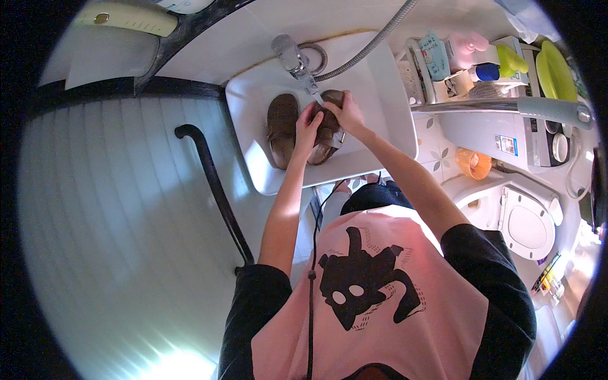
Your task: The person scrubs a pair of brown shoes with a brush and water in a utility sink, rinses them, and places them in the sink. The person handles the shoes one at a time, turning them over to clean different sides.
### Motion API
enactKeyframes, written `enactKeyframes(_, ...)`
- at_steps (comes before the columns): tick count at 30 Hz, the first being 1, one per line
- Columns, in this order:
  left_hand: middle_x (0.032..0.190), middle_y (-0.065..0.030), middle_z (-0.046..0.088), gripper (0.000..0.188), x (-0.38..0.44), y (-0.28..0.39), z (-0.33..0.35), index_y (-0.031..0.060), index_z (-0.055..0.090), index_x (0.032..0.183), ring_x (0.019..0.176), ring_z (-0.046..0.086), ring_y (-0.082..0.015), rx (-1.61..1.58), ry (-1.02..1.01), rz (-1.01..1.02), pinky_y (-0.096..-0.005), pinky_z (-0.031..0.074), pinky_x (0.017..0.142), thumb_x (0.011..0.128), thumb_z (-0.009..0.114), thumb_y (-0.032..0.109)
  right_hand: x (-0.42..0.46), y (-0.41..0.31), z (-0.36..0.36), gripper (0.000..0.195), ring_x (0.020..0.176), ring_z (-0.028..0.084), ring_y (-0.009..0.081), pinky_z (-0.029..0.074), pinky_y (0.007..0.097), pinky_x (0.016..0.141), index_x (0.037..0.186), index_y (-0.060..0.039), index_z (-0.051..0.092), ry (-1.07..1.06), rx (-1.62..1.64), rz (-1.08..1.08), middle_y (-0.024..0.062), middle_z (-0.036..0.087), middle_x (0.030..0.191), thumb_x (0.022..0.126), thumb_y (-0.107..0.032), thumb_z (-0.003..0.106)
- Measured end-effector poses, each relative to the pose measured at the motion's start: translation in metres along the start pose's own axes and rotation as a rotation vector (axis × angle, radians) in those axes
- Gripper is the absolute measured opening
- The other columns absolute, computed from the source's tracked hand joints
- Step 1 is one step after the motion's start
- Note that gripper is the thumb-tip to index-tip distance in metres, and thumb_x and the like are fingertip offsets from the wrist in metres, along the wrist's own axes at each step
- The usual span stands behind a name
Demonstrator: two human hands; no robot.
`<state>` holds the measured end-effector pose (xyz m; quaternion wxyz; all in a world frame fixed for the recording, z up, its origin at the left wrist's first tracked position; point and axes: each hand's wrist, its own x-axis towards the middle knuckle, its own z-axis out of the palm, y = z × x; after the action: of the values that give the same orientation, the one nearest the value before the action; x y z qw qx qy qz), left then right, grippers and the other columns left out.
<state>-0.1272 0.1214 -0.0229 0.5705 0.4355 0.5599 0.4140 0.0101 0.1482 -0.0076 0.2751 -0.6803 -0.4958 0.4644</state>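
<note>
Both my hands hold one brown slipper under the faucet, in the white sink. My left hand (308,128) grips its inner edge, with the thumb on top. Around the far right side of the same brown slipper (327,124) curls my right hand (347,111). A stream of water runs from the chrome faucet (294,61) onto it. The slipper has a strap with a metal buckle near its right edge. To the left, a matching brown slipper (283,128) lies in the white sink (380,95), untouched by either hand.
A grey metal hose (365,59) curves over the sink's back. On the left, a sliding panel has a black handle (209,185). Bottles and a light-blue pouch (433,56) stand at right, behind a metal bar (470,105). An orange bin (473,163) and a toilet (527,223) are below.
</note>
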Motion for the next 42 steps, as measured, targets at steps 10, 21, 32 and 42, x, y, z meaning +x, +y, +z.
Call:
enactKeyframes(10,0.115,-0.0118,0.045,0.044,0.001,0.018,-0.022,-0.0014,0.034,0.122,0.101,0.043,-0.0164,0.055,-0.003,-0.009,-0.0256,0.034,0.086,0.086,0.046,0.022,0.033,0.005,0.027,0.052,0.084,0.054,0.0239,0.043,0.0340,0.073,0.101,0.0001,0.047,-0.081,0.165,-0.183,0.0153,0.055,0.090,0.073,-0.043,0.057)
enactKeyframes(21,0.120,-0.0176,0.042,0.070,0.038,-0.002,0.022,-0.0038,0.039,0.119,0.114,0.036,-0.0225,0.102,-0.243,-0.247,-0.0281,0.024,0.096,0.080,0.038,0.054,0.018,0.007,-0.085,0.049,0.085,0.050,0.0161,0.040,0.0280,0.076,0.102,-0.0032,0.048,0.093,0.417,-0.051,0.0094,0.055,0.093,0.073,-0.042,0.060)
enactKeyframes(32,0.095,-0.0036,0.056,0.051,0.008,0.021,-0.016,-0.0027,0.051,0.104,0.085,0.051,-0.0122,0.192,-0.356,-0.275,-0.0239,0.039,0.077,0.080,0.050,0.041,0.010,0.024,-0.069,0.059,0.095,0.053,0.0194,0.044,0.0392,0.080,0.111,-0.0095,0.046,-0.366,1.116,0.445,0.0077,0.053,0.105,0.075,-0.056,0.046)
enactKeyframes(42,0.082,-0.0060,0.059,0.043,-0.006,0.063,0.010,-0.0039,0.058,0.089,0.075,0.053,-0.0111,0.286,-0.208,-0.232,-0.0222,0.039,0.067,0.076,0.054,0.037,0.025,0.046,-0.045,0.060,0.099,0.051,0.0258,0.039,0.0425,0.086,0.107,-0.0014,0.048,-0.360,1.215,0.671,0.0125,0.054,0.106,0.083,-0.053,0.028)
